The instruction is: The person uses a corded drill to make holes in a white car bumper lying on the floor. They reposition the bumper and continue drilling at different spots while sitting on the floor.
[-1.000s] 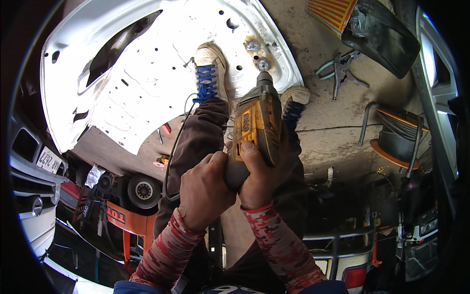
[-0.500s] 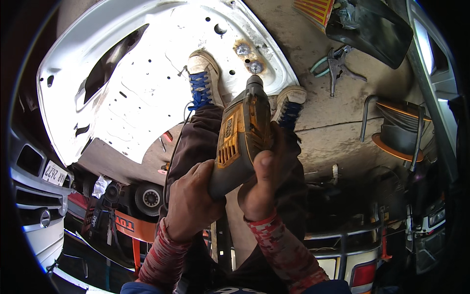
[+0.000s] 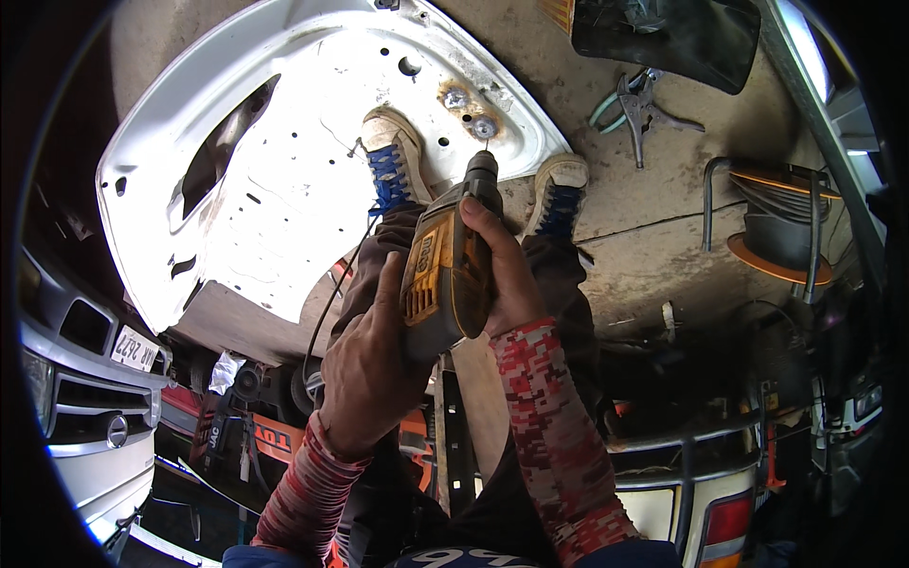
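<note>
A yellow-and-grey power drill points away from me toward a white metal car panel on the floor. The thin bit in its chuck ends close to the lower of two dull metal patches ringed by brown scorch marks; whether it touches cannot be told. My left hand is closed around the drill's rear handle, index finger stretched along its side. My right hand grips the right side of the body, thumb on top near the chuck. One of my shoes rests on the panel; the other is by its edge.
Locking pliers lie on the concrete right of the panel, near a black curved part. A cable reel stands farther right. A dark cord runs beside my left leg. Vehicle fronts line the left.
My right hand has slid forward along the drill, its thumb now on top near the chuck. The drill has shifted slightly left in view, and the panel has shifted within the picture.
</note>
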`<state>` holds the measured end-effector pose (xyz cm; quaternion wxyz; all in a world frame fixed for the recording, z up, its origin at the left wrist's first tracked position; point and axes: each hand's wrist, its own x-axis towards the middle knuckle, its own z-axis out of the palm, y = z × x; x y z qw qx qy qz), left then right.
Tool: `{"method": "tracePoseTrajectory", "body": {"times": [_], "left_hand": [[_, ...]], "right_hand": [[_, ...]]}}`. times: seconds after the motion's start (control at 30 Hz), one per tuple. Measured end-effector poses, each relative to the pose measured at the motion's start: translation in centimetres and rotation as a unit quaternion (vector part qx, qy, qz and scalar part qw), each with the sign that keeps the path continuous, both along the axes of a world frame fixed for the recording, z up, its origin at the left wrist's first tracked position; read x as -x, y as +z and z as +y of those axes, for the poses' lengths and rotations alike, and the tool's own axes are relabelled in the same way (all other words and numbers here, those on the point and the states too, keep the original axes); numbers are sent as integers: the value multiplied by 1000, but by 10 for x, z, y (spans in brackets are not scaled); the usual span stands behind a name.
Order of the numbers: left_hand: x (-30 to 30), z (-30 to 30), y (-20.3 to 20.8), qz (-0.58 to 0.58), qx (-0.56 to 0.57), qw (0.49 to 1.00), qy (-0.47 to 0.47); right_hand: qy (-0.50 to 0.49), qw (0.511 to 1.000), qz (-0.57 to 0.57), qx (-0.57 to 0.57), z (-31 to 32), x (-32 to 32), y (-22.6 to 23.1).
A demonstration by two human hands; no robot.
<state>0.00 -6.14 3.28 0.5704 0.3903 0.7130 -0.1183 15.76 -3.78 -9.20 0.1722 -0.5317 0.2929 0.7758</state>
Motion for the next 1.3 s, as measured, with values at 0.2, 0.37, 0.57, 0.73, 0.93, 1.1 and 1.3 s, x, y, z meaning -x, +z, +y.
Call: {"method": "tracePoseTrajectory", "body": {"times": [0.2, 0.37, 0.57, 0.73, 0.93, 1.1, 1.3], "left_hand": [[-1, 11, -14, 18, -26, 996, -86], [-5, 9, -14, 28, -33, 998, -41], [-6, 7, -21, 31, -55, 997, -48], [-9, 4, -24, 37, -90, 994, -53], [-11, 4, -27, 33, -83, 996, -31], [-12, 4, -28, 31, -91, 995, -24], [-12, 1, -28, 28, -88, 996, -21]], "right_hand": [[-52, 999, 2, 14, 0, -1, -3], [-62, 998, 6, 2, -3, 5, -6], [-65, 998, 11, -2, -2, 5, -10], [-73, 997, 3, 8, -3, 6, -11], [-73, 997, 4, -6, -5, 5, -14], [-73, 997, 1, -1, -5, 6, -14], [-66, 998, -4, -20, -10, 6, -15]]}}
